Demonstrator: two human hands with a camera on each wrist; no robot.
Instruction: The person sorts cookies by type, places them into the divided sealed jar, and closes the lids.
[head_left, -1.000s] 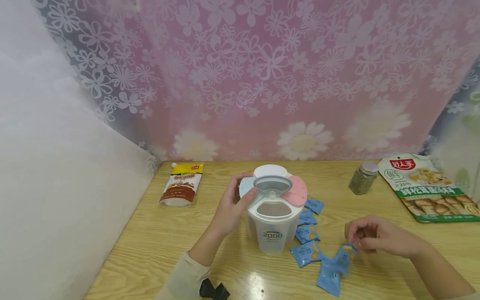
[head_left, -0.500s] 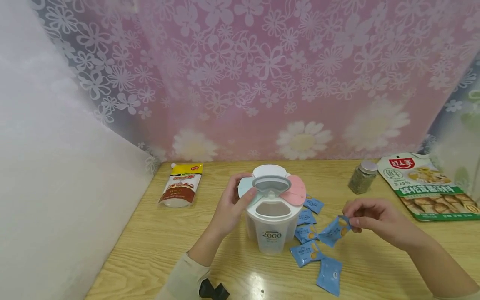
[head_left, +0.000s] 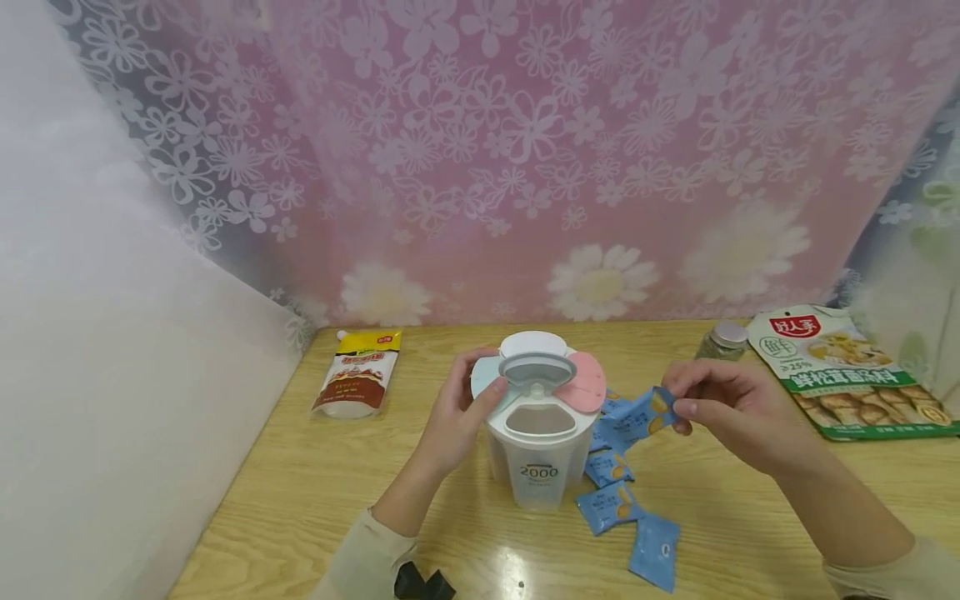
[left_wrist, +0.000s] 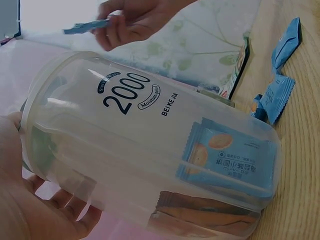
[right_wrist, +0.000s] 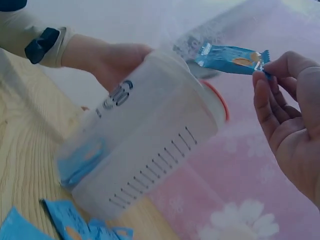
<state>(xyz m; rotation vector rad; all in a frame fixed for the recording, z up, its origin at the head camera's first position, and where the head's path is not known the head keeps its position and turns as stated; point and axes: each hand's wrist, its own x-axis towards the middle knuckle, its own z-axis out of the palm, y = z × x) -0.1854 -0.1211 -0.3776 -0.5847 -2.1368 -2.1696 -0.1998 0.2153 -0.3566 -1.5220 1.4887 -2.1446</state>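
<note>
A clear plastic storage container marked 2000 stands upright on the table. Its lid has coloured flaps, and the front flap is raised over an opening. My left hand grips the container's left side at the top, thumb on the lid. Between thumb and fingers, my right hand pinches one end of a blue biscuit packet, held in the air right of the lid. Through the container's wall in the left wrist view, a blue biscuit packet and a brown packet show in separate compartments.
Several loose blue packets lie right of the container, the nearest blue packet toward the front. A yellow-and-brown pouch lies at back left. A small jar and a mushroom-printed bag are at back right, before a floral curtain.
My right hand has lifted the blue biscuit packet off the table and carried it up and left toward the lid. My left hand has kept its grip on the container.
</note>
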